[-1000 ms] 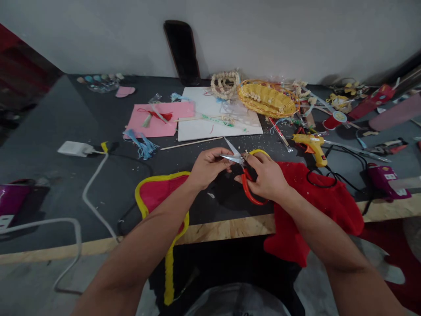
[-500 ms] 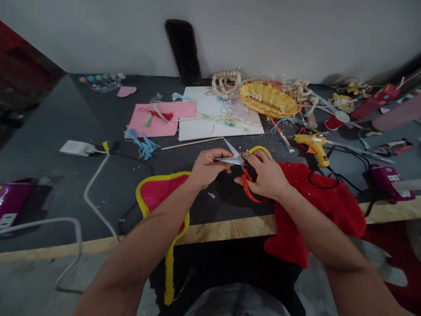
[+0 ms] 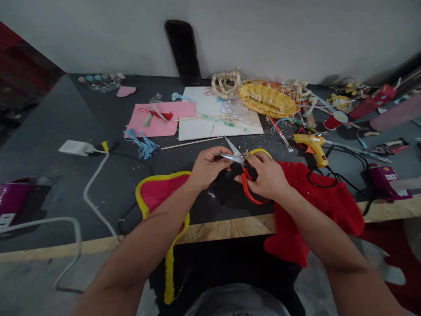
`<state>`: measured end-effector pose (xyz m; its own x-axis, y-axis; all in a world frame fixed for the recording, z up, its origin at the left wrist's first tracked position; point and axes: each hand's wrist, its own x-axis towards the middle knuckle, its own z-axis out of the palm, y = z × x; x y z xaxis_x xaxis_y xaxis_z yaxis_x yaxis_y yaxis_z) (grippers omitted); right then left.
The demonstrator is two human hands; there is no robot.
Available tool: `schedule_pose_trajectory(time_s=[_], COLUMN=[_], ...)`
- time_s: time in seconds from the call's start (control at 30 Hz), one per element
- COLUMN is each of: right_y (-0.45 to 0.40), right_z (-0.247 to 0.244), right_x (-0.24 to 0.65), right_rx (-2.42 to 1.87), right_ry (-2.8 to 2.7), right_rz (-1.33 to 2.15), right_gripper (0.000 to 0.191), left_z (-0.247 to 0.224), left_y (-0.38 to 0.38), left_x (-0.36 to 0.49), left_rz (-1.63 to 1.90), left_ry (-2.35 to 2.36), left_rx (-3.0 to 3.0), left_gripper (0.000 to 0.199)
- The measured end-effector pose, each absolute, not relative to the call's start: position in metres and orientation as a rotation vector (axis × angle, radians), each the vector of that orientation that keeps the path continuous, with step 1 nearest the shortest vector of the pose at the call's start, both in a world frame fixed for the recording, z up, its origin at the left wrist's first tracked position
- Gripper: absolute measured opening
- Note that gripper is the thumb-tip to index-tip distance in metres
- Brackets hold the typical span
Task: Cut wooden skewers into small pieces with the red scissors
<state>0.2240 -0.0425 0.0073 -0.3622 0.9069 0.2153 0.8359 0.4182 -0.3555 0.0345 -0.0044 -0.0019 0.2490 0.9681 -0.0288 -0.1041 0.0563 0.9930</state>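
Note:
Scissors (image 3: 246, 174) with one red and one yellow handle loop are held by my right hand (image 3: 265, 176), their blades spread and pointing left. Fingers of my left hand (image 3: 208, 166) are pinched together at the blades; whatever small thing they hold is hidden. Both hands are over the dark table near its front edge. Below my left forearm lies a pink piece with yellow trim (image 3: 159, 191). A red cloth (image 3: 315, 197) is under my right forearm.
Behind my hands lie a white board (image 3: 194, 129), pink sheet (image 3: 131, 118), thin stick (image 3: 192, 143) and yellow basket (image 3: 269, 98). A glue gun (image 3: 314, 145) and red thread spool (image 3: 335, 120) are right. A phone (image 3: 182, 52) leans on the wall; a charger (image 3: 75, 148) is left.
The scissor blades have shifted slightly right and tilted a little at my left fingertips. Both hands have otherwise barely moved.

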Motion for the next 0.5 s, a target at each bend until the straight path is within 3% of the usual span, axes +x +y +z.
schedule_pose_trajectory(time_s=[0.5], right_y=[-0.0369], right_z=[0.0060], right_x=[0.2280], right_rx=[-1.364], right_ry=[-2.361], right_rz=[0.280], right_gripper=[0.067], left_z=[-0.0030], left_y=[-0.0028], left_x=[0.0292], left_rz=[0.973], left_ry=[0.932], left_rx=[1.240], left_gripper=[0.007])
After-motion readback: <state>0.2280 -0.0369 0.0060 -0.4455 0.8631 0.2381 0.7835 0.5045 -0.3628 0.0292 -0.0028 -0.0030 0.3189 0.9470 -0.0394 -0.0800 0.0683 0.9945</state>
